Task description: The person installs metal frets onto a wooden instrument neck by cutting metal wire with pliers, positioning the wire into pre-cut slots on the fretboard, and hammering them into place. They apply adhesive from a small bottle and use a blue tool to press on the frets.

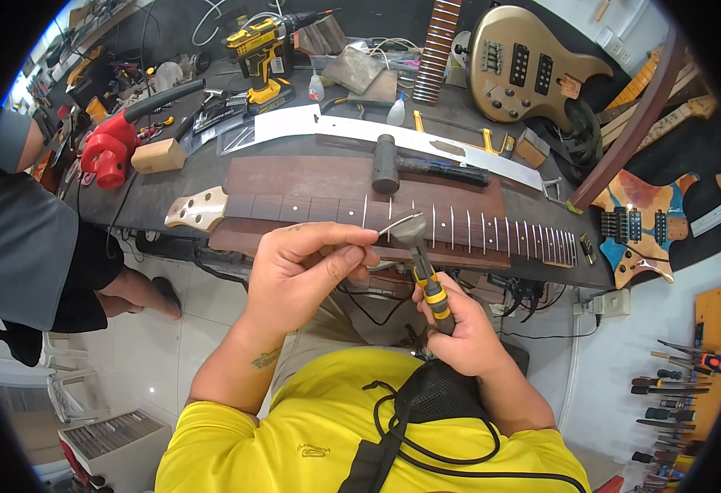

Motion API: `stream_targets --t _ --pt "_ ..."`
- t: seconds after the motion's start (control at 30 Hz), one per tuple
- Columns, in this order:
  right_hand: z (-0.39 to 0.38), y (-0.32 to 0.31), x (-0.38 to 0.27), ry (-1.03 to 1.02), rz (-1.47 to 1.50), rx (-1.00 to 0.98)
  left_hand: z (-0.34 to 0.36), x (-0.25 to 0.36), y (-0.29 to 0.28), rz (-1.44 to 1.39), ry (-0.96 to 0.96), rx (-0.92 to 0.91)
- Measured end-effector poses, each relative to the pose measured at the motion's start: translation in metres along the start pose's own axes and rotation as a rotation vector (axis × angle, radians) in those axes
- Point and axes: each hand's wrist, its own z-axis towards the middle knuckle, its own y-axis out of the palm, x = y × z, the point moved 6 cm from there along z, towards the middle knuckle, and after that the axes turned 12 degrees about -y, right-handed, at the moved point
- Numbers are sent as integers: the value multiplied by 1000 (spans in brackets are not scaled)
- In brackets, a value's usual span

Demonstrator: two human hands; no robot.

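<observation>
My left hand pinches a short thin piece of fret wire between thumb and forefinger. My right hand is wrapped round end nippers with black and yellow handles. Their wide metal jaws meet the wire's far end; whether they bite on it I cannot tell. Just beyond both hands lies a bass guitar neck with a dark fingerboard and a pale headstock to the left. Metal frets run across its right part, while bare slots show toward the headstock. Behind the neck rests a black mallet.
A brown board lies under the neck. Along the back are a yellow cordless drill, a red power tool, a wooden block and a gold bass body. Another person stands at left.
</observation>
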Motion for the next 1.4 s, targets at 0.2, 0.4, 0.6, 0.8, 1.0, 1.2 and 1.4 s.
stream_targets --t 0.2,0.4,0.6,0.8,1.0,1.2,1.4 --pt "-2 1 -3 14 -40 -30 1 -1 2 -4 -38 -16" --pt "-1 2 -4 26 -9 -29 -3 -3 -2 -75 -52 -15" --pt "0 1 -3 5 -16 -15 -5 -6 -5 -81 -33 3" --pt "-1 4 3 26 7 -50 16 -20 -5 -315 -151 -96" --pt "3 14 4 128 292 -41 33 -23 69 -791 -248 -691" --pt "1 15 1 67 336 -37 34 -46 70 -921 -204 -882" --pt "-2 18 4 117 362 -42 31 -54 69 -986 -247 -891"
